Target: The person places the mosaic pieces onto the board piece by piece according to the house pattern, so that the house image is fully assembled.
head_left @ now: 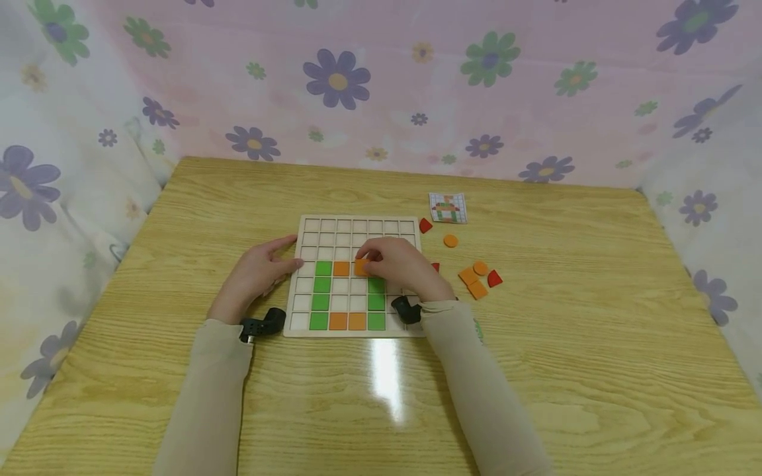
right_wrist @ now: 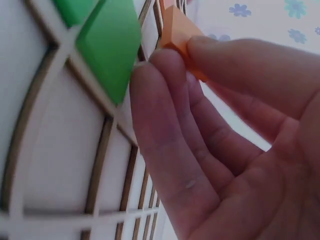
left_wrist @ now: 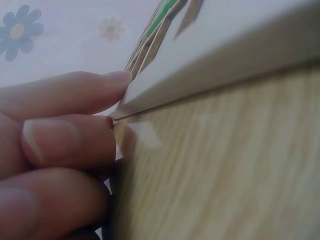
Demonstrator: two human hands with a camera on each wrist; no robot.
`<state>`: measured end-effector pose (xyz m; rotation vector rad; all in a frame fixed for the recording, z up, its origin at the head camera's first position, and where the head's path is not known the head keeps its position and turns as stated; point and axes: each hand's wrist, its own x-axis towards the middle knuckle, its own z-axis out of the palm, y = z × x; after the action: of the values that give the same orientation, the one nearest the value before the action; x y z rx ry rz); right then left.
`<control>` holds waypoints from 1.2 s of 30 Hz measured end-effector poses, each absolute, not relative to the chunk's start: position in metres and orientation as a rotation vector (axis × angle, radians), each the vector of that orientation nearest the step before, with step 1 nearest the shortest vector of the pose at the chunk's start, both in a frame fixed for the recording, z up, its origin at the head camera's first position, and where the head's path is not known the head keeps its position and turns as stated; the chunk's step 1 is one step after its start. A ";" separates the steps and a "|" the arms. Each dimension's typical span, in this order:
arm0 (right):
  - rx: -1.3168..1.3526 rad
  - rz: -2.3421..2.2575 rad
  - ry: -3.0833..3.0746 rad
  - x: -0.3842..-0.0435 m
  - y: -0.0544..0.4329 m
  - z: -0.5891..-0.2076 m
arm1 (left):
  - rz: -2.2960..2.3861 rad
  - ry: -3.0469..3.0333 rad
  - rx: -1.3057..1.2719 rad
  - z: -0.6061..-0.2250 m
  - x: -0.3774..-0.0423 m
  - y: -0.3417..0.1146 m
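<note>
On a wooden table [head_left: 595, 311], a gridded board [head_left: 340, 286] lies flat, a left hand [head_left: 254, 272] touching its left edge with thumb and forefinger spread, seemingly to steady it. The right hand [head_left: 406, 263] pinches an orange tile [right_wrist: 176, 29], apparently for fine control, between thumb and fingertips over the board, just beside a laid orange square [head_left: 341, 268].

Orange square tile [head_left: 360, 268] (pinched) over gridded board [head_left: 341, 285]
</note>
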<state>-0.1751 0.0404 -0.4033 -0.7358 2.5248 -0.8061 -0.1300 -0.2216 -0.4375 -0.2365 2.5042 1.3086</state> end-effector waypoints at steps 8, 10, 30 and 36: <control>-0.666 -0.763 2.612 -0.174 0.033 -0.408 | 1.306 2.494 -0.239 -0.437 -0.131 -0.221; -0.647 -0.756 2.632 -0.173 0.032 -0.408 | 1.301 2.498 -0.236 -0.437 -0.131 -0.221; -0.683 -0.733 2.637 -0.174 0.028 -0.412 | 1.295 2.504 -0.227 -0.437 -0.130 -0.221; -0.682 -0.805 2.610 -0.171 0.034 -0.408 | 1.325 2.491 -0.236 -0.438 -0.131 -0.221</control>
<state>-0.1707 0.0342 -0.4075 -0.6821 2.6100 -0.8047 -0.1308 -0.2215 -0.4381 -0.2359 2.4906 1.3249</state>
